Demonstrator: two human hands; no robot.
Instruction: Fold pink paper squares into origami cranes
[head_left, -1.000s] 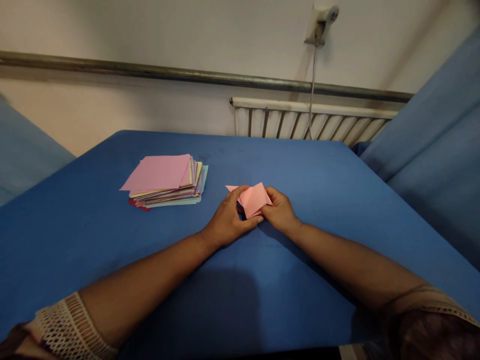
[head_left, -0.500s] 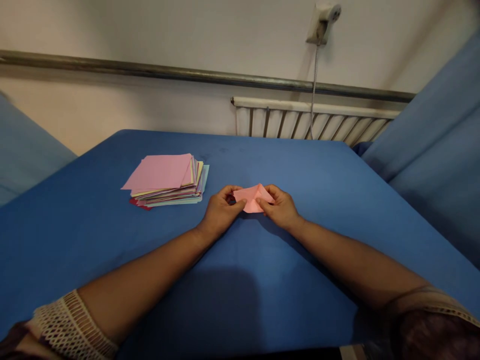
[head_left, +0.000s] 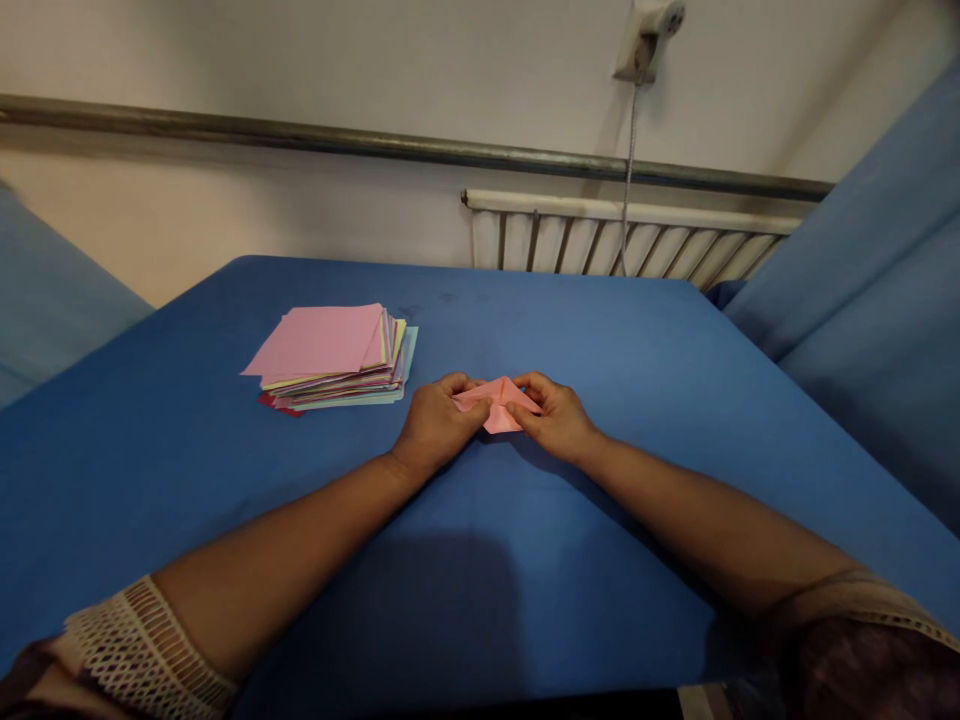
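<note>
A small folded sheet of pink paper (head_left: 504, 418) is held between my two hands, low over the blue table surface, with a peak at its top edge. My left hand (head_left: 439, 425) grips its left side, thumb on the near face and fingers behind. On the right side, my right hand (head_left: 556, 415) pinches the paper the same way, its thumb close to the left thumb. The fingertips behind the paper are partly hidden. To the left of my left hand lies a stack of coloured paper sheets (head_left: 315, 340), a pink one on top.
The blue-covered table (head_left: 600, 330) reaches back to the wall. Behind it are a white radiator (head_left: 570, 235), a metal pipe (head_left: 360, 140) and a socket with a plugged-in cord (head_left: 637, 50). Blue curtains (head_left: 885, 260) hang on both sides.
The pink paper has shifted slightly left and its upper part now shows a broader, more central peak. My left thumb and right fingers have moved a little on it.
</note>
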